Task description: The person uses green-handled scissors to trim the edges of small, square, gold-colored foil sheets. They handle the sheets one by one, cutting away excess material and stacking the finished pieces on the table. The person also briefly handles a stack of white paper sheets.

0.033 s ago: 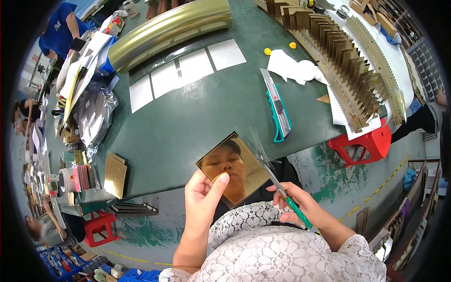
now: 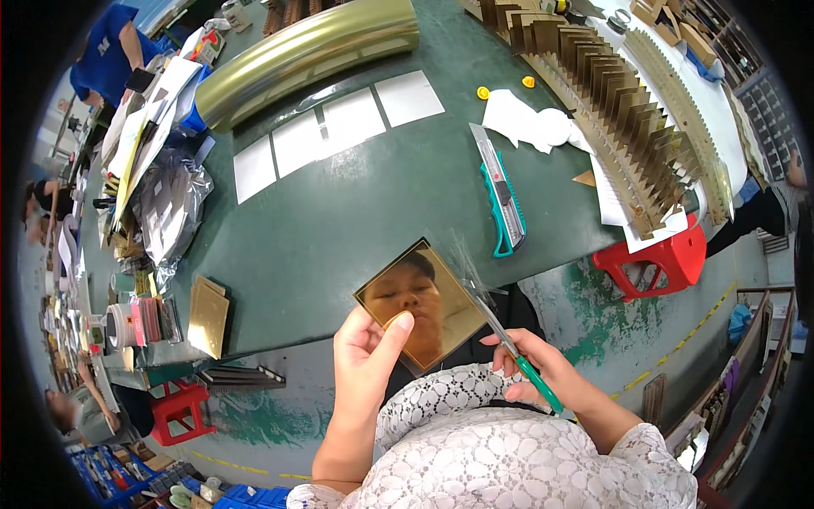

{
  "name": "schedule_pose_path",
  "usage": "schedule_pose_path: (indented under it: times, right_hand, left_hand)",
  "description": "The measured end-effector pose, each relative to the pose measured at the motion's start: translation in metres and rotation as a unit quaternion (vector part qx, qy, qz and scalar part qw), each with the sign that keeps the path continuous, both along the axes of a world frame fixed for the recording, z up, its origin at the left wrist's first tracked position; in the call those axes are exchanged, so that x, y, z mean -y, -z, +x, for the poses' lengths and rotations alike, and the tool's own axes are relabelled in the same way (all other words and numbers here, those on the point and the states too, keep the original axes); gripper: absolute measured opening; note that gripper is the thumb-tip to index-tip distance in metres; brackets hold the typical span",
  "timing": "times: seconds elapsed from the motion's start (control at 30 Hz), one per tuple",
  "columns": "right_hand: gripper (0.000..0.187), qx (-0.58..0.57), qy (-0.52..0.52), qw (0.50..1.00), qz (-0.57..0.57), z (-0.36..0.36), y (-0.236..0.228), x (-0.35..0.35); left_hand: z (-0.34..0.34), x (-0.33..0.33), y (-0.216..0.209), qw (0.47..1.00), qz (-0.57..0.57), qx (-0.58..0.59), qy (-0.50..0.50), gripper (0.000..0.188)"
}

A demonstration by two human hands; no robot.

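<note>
My left hand (image 2: 366, 356) pinches a square, mirror-like gold plate (image 2: 454, 310) at its lower left, thumb on top. The plate is tilted just off the table's front edge, a dark border round its rim. In my right hand (image 2: 543, 366) is a pair of scissors (image 2: 527, 371) with green handles. Its blades lie along the plate's right edge; whether they are parted is hard to see. Thin clear film (image 2: 465, 265) sticks out past that edge, by the blade tips. Beyond lies a teal utility knife (image 2: 502, 199) on the green table (image 2: 339, 216).
Farther back are white sheets (image 2: 350, 114), a large gold film roll (image 2: 314, 59) and crumpled white paper (image 2: 519, 120). Slotted racks of brown plates (image 2: 623, 102) stand at right. Gold plates (image 2: 209, 318) and a plastic bag (image 2: 174, 204) sit at left. A red stool (image 2: 657, 263) stands beside the table.
</note>
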State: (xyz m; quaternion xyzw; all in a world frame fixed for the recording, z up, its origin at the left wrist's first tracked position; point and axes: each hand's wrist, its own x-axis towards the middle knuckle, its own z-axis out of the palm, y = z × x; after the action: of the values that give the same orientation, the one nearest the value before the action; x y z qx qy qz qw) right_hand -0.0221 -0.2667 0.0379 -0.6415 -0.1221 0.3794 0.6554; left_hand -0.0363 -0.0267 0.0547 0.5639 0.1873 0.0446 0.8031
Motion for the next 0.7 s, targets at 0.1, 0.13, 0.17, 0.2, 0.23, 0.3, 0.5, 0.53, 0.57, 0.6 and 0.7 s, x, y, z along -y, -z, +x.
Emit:
schedule_pose_path:
  times: [0.1,0.13,0.17,0.2,0.23,0.3,0.5,0.53,0.57,0.6,0.7]
  right_hand:
    - [0.066,0.013,0.002,1.000,-0.002,0.0002,0.0004,0.0003]
    - [0.066,0.013,0.002,1.000,-0.004,0.0004,0.0004,0.0004]
    - [0.066,0.012,0.001,1.000,-0.005,0.0007,0.0001,0.0004]
    - [0.066,0.012,0.000,1.000,-0.006,0.0009,-0.0008,-0.0002]
    - [0.065,0.011,-0.002,1.000,-0.007,0.0010,-0.0013,-0.0007]
    - [0.065,0.008,-0.001,1.000,-0.005,0.0006,-0.0007,-0.0005]
    - [0.065,0.007,0.002,1.000,0.000,0.0001,0.0007,-0.0003]
    - [0.065,0.009,0.002,1.000,0.000,0.0003,0.0006,-0.0003]
    - [0.065,0.010,0.002,1.000,0.000,0.0004,0.0004,-0.0005]
    - [0.065,0.010,0.002,1.000,-0.001,0.0004,0.0004,-0.0007]
    - [0.065,0.009,0.003,1.000,0.000,0.0002,0.0005,-0.0012]
  left_hand:
    - [-0.0001,0.0000,0.0002,1.000,-0.002,-0.003,0.002,0.019]
    - [0.0007,0.0013,-0.0009,1.000,-0.003,-0.001,0.000,0.019]
    - [0.0013,0.0020,-0.0014,1.000,-0.005,0.001,-0.001,0.020]
    - [0.0008,0.0014,-0.0010,1.000,-0.005,0.001,0.001,0.019]
    - [0.0003,0.0006,-0.0003,1.000,-0.006,0.001,0.003,0.019]
    - [-0.0005,-0.0005,0.0003,1.000,-0.005,-0.002,0.006,0.019]
    - [0.0004,0.0015,-0.0024,1.000,-0.011,0.008,0.006,0.021]
    - [-0.0002,0.0008,-0.0012,1.000,-0.011,0.008,0.008,0.021]
    - [-0.0006,0.0002,-0.0006,1.000,-0.011,0.007,0.009,0.022]
    - [-0.0008,0.0001,-0.0003,1.000,-0.010,0.007,0.010,0.021]
    - [-0.0013,-0.0003,0.0005,1.000,-0.006,0.005,0.010,0.021]
